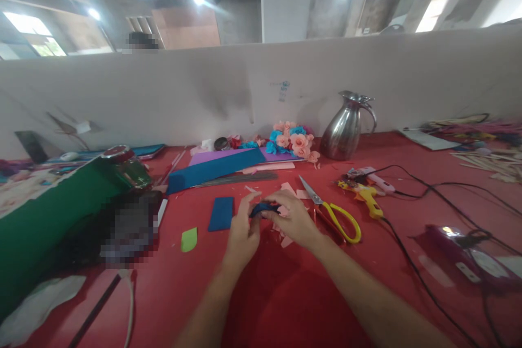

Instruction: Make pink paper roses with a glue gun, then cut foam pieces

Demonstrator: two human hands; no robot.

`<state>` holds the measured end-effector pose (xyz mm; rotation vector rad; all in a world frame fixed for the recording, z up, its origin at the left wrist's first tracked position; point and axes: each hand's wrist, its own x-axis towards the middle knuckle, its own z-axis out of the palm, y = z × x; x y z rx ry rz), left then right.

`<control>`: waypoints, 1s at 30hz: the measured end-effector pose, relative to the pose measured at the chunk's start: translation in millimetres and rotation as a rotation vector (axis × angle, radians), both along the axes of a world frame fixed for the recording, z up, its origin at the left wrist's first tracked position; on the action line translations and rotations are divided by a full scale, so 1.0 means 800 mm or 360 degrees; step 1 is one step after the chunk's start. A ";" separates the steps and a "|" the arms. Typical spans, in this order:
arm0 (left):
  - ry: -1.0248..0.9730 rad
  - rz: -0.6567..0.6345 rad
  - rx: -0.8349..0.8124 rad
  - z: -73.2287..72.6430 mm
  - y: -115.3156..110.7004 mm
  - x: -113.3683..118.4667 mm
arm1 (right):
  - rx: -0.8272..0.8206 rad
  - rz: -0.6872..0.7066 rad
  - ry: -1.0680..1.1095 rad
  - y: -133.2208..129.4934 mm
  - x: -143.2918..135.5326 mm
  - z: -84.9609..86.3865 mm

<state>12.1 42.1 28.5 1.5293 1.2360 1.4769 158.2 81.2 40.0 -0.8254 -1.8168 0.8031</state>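
Observation:
Between my two hands is a piece of dark blue crepe paper (264, 208), pinched at both ends and partly hidden by fingers. My left hand (246, 223) closes on its left end; my right hand (294, 218) grips the right end. Pink paper scraps (286, 241) lie under and around the hands. A flat blue paper rectangle (221, 213) rests left of my left hand, with a small green paper piece (189, 240) nearer to me. Scissors with yellow handles (342, 222) lie partly open to the right of my right hand.
A yellow glue gun (369, 200) and a pink one (377, 179) trail black cords on the right. Behind stand a steel jug (343, 128) and a bunch of paper flowers (293, 140). A long blue paper strip (216, 170), a glass jar (128, 167) and a green box (61, 217) are leftward.

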 end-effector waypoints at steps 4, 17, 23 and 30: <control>0.0091 0.0173 0.0019 0.001 0.001 0.002 | -0.0209 0.0029 0.0231 0.004 -0.002 -0.006; -0.0095 0.0310 -0.0011 0.012 0.002 -0.009 | -0.0184 -0.0003 0.0259 -0.006 -0.008 -0.005; -0.0041 0.0317 0.0082 0.016 0.000 -0.010 | -0.0092 -0.0057 0.0197 -0.009 -0.008 -0.005; -0.0048 0.0247 0.0150 0.019 -0.002 -0.009 | -0.0154 -0.0107 0.0262 -0.012 -0.008 -0.005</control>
